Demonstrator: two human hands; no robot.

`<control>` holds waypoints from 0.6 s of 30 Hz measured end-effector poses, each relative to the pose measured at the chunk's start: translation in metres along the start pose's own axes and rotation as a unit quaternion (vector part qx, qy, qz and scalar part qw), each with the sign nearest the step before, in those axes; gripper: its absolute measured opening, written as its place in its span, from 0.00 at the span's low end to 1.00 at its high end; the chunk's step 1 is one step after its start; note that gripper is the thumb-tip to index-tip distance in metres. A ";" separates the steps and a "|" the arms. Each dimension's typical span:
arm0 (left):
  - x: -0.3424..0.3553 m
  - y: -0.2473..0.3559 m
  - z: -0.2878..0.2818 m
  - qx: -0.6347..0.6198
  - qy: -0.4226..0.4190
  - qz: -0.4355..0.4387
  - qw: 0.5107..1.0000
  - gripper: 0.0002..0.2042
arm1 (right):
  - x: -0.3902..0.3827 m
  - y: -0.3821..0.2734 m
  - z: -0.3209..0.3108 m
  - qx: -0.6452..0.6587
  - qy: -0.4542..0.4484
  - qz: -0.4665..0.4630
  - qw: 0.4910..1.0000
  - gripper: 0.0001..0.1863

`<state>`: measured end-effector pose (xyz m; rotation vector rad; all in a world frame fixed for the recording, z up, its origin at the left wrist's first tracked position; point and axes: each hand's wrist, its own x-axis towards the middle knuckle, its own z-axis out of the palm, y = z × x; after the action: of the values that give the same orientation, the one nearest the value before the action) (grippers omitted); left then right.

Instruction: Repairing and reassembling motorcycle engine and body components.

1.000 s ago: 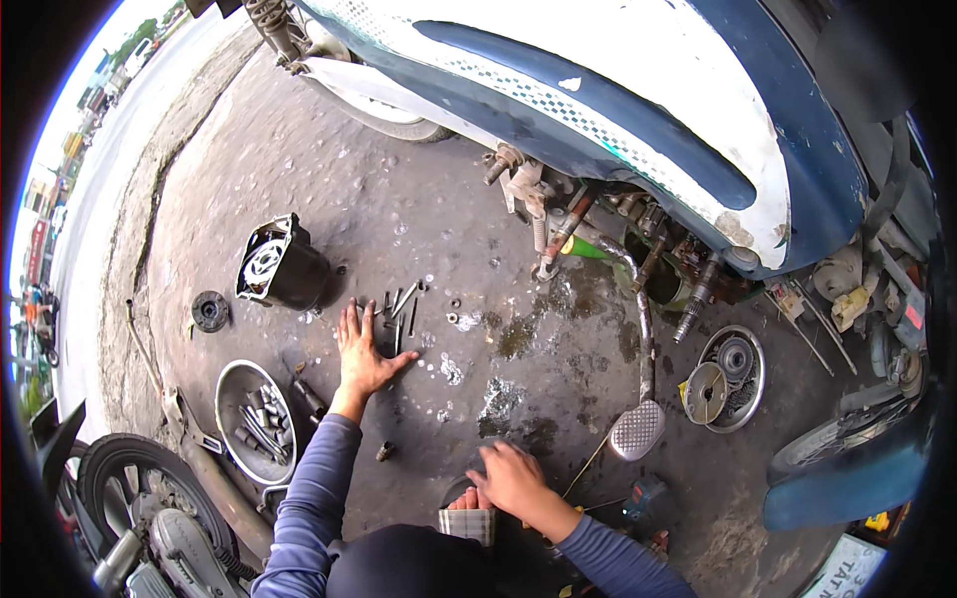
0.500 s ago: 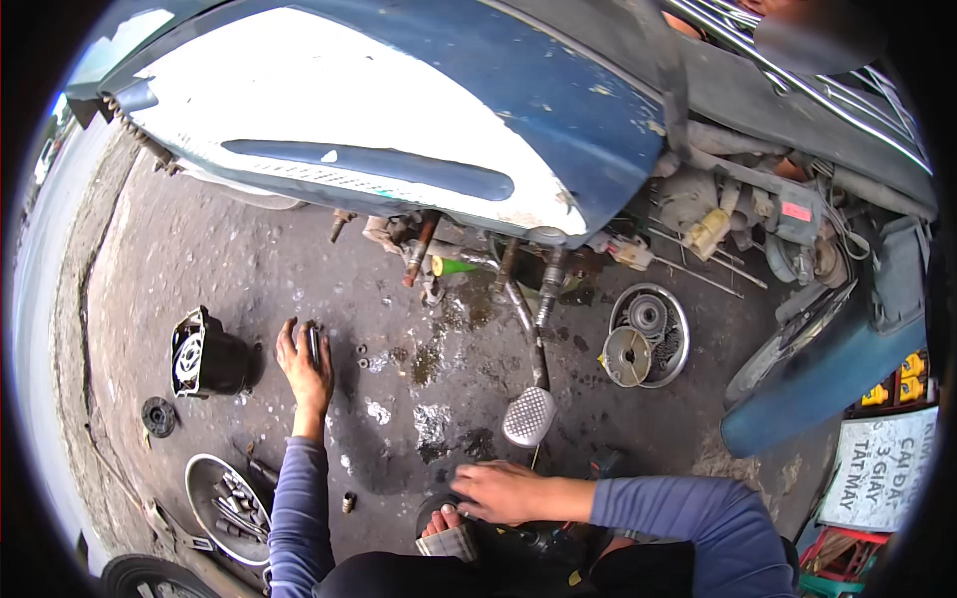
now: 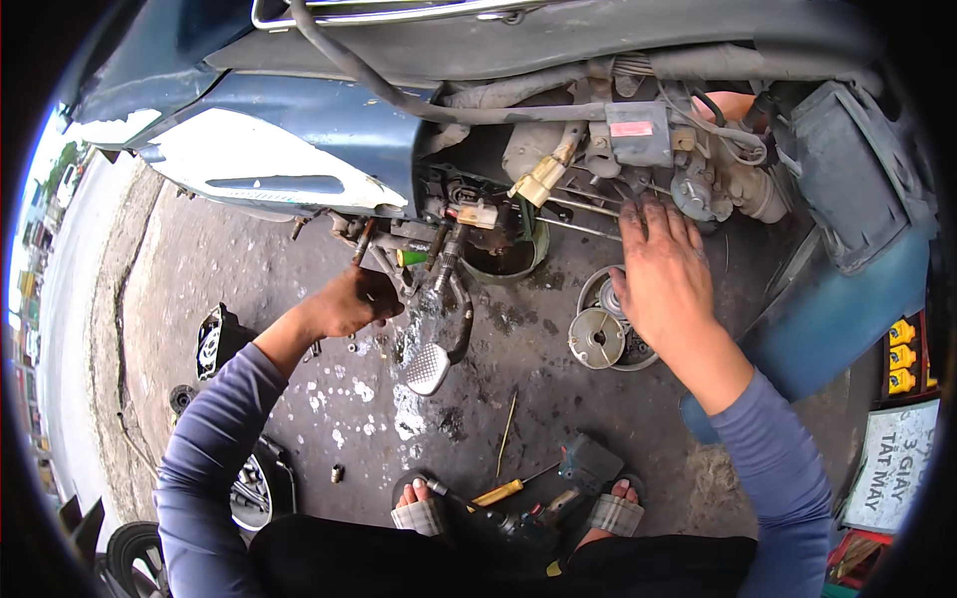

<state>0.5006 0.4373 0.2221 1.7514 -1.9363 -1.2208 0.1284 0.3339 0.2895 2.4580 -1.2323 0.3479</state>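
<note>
Under one motorbike (image 3: 329, 149) — two hands: left hand (image 3: 351, 302), right hand (image 3: 663, 274)

The stained concrete floor (image 3: 299, 439) lies open between the black engine cover (image 3: 214, 344) and the silver foot pedal (image 3: 429, 367), wide enough for an arm. Under the blue scooter body (image 3: 299, 110) the way is crowded: the left hand (image 3: 351, 301) sits among rods, the right hand (image 3: 663, 269) over round metal clutch discs (image 3: 596, 337), cables just above. A yellow-handled screwdriver (image 3: 503, 492) lies near the feet.
</note>
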 end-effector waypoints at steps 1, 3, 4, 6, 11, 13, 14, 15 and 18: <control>0.006 0.014 0.001 0.003 -0.006 0.001 1.000 0.14 | 0.000 0.006 0.009 0.008 0.006 0.023 1.000 0.31; 0.014 0.050 0.001 -0.172 0.203 -0.003 0.964 0.14 | 0.005 0.012 0.017 0.005 -0.052 0.059 0.997 0.29; 0.017 0.051 0.001 -0.226 0.258 0.022 0.939 0.14 | 0.006 0.007 0.021 -0.026 -0.035 0.049 0.998 0.27; 0.026 0.036 -0.002 -0.363 0.343 0.081 0.863 0.12 | 0.012 -0.001 0.014 -0.006 -0.035 0.036 0.999 0.22; 0.058 0.015 -0.015 -0.060 0.404 -0.022 0.913 0.08 | 0.020 0.015 0.039 -0.046 0.129 0.006 0.991 0.18; 0.074 0.011 -0.010 0.016 0.524 0.109 0.845 0.10 | 0.027 0.014 0.032 -0.019 -0.025 0.046 0.998 0.17; 0.076 0.011 -0.012 -0.089 0.498 0.087 0.858 0.15 | 0.028 0.019 0.042 -0.009 0.008 0.032 0.999 0.20; 0.081 0.012 -0.011 -0.092 0.494 0.091 0.860 0.15 | 0.030 0.023 0.043 -0.013 0.006 0.036 0.999 0.20; 0.089 0.008 -0.012 -0.255 0.523 0.130 0.802 0.20 | 0.033 0.023 0.036 0.035 -0.085 0.014 0.996 0.28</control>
<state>0.4816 0.3511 0.2059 1.3202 -0.9907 -0.3956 0.1313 0.2817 0.2742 2.5770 -1.3434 0.1961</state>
